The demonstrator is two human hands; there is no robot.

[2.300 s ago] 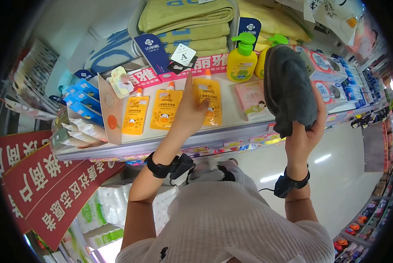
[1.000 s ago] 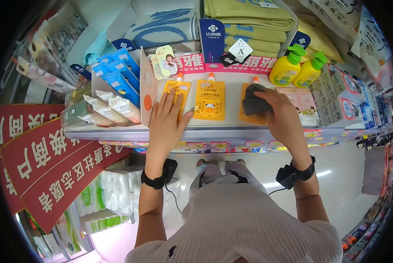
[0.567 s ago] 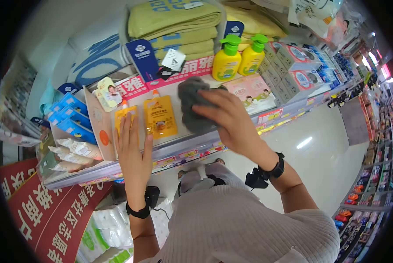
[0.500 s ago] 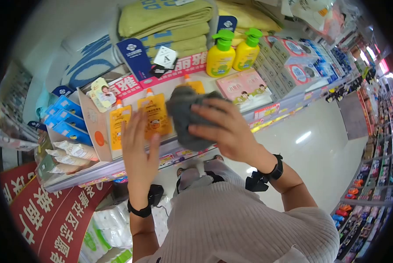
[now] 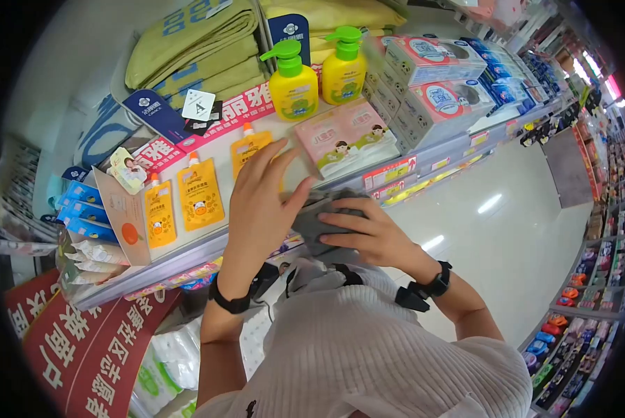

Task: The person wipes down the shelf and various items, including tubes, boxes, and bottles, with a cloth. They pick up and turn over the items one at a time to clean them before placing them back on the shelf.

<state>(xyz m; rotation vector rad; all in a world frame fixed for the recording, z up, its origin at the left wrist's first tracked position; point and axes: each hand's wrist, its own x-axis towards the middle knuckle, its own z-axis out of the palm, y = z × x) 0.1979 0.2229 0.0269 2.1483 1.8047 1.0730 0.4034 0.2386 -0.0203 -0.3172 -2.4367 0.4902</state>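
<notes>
My right hand [image 5: 378,237] grips a crumpled dark grey cloth [image 5: 319,221] just off the front edge of the shelf. My left hand [image 5: 260,198] has its fingers stretched out and apart; it overlaps the lower part of an orange spout pouch [image 5: 248,148]. Two similar pouches, a middle one [image 5: 201,191] and a left one [image 5: 160,212], lie flat in a row beside it. Right of my left fingertips is a pink pack with cartoon children [image 5: 347,136]. Yellow pump bottles with green tops, one [image 5: 293,87] left of the other [image 5: 344,70], stand behind that pack.
Folded green towels [image 5: 194,52] fill the back of the shelf [image 5: 256,233]. Stacked grey boxes [image 5: 431,104] are on the right, a carton [image 5: 120,209] with blue packs on the left. A red banner [image 5: 82,341] hangs lower left. Tiled floor [image 5: 466,202] lies right.
My right hand has drawn the cloth from over the pouches down to the shelf's front edge. My left hand has moved right, from the left pouches to the third one. The view has shifted.
</notes>
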